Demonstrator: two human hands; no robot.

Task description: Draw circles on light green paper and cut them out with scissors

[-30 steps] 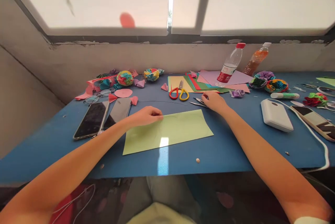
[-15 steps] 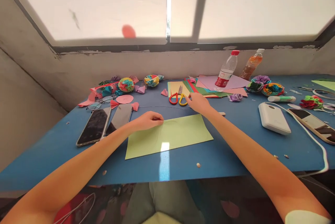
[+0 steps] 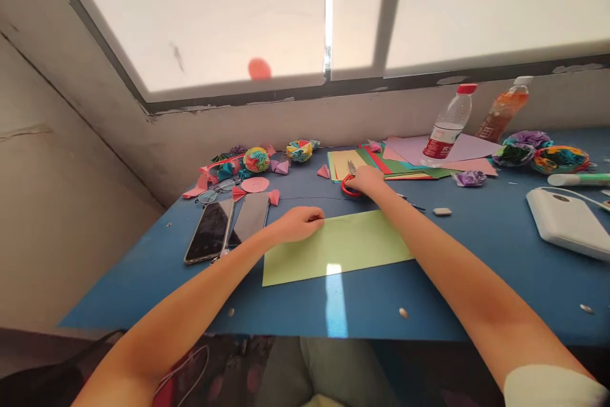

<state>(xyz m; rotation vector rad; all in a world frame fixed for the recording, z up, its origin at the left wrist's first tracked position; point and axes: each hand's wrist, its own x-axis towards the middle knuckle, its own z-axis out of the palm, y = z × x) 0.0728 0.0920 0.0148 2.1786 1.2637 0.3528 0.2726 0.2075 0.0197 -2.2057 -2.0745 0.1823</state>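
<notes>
A light green paper sheet [image 3: 347,245] lies flat on the blue table [image 3: 429,293] in front of me. My left hand [image 3: 299,223] rests with curled fingers on the sheet's upper left corner, pressing it down. My right hand [image 3: 366,180] reaches further back and covers the handles of the scissors [image 3: 349,177]; one red handle loop and the blades show beside my fingers. The scissors lie on a yellow sheet at the left end of a fanned stack of coloured paper [image 3: 410,162].
Two phones [image 3: 229,228] lie left of the green sheet, with glasses [image 3: 213,192] and folded paper pieces behind. Paper balls [image 3: 256,159] sit near the wall. A water bottle [image 3: 447,126], an orange drink bottle [image 3: 504,108], a white power bank [image 3: 567,221] and an eraser [image 3: 442,211] are on the right.
My right hand moved left and back from a small tool to the scissors and now covers their handles. My left hand stayed on the green sheet. The view shifted left.
</notes>
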